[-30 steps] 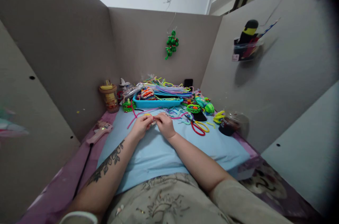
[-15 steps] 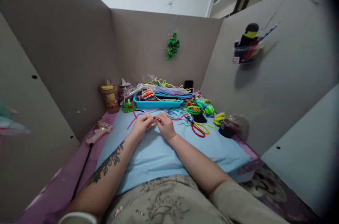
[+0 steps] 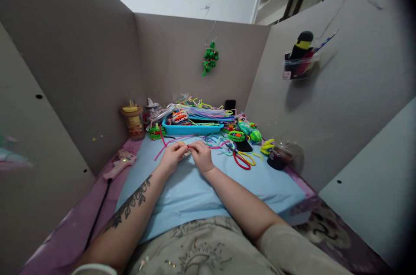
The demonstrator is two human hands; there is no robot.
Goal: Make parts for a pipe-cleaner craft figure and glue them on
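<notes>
My left hand (image 3: 173, 156) and my right hand (image 3: 201, 155) meet over the light blue mat (image 3: 195, 188), fingertips pinched together on a small pipe-cleaner piece (image 3: 187, 150) with red and pale parts. A pink pipe cleaner (image 3: 169, 142) trails from the left hand toward the back. Both hands are closed in a pinch. Just behind them stands a blue tray (image 3: 191, 128) heaped with coloured pipe cleaners.
A pink glue gun (image 3: 119, 165) with a black cord lies at the left. A jar (image 3: 132, 122) stands at the back left. Red-handled scissors (image 3: 241, 160), green figures (image 3: 250, 132) and a dark cup (image 3: 278, 158) lie at the right. Grey panels wall the desk; a green figure (image 3: 210, 56) hangs behind.
Both hands stay together at the same spot, fingers shifting slightly on the small piece. The view has drifted a little.
</notes>
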